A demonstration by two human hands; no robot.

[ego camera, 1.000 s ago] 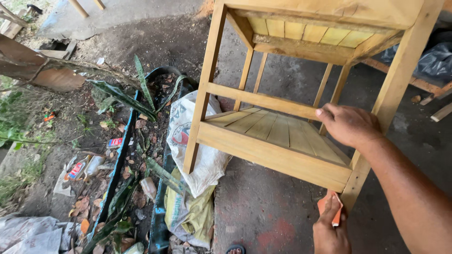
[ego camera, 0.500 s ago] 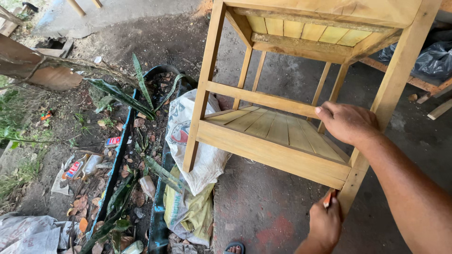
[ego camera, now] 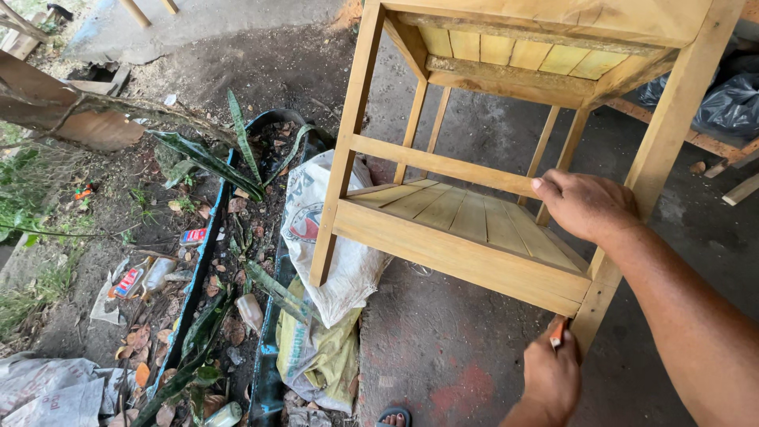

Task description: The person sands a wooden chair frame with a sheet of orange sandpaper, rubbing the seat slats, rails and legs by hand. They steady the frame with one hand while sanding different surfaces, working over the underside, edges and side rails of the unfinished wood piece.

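Observation:
A pale wooden stand (ego camera: 451, 253) with a slatted lower shelf (ego camera: 466, 217) stands on the concrete. My right hand (ego camera: 585, 205) rests palm down on the shelf's back right corner, fingers over a thin rail, beside the front right leg (ego camera: 672, 126). My left hand (ego camera: 552, 378) is low at the foot of that leg. It grips a small orange piece, likely sandpaper (ego camera: 558, 334), with its tip against the leg's lower part. Most of the piece is hidden in my fingers.
White and yellow sacks (ego camera: 332, 261) lie under the stand's left leg. Left of them are a black trough with long-leaved plants (ego camera: 213, 237), litter and dry leaves. Black plastic bags (ego camera: 731, 103) and planks sit at the right. A sandalled toe (ego camera: 393, 416) shows at the bottom.
My left hand has shifted slightly at the foot of the leg, and less of the orange piece shows now. My right hand has stayed on the shelf.

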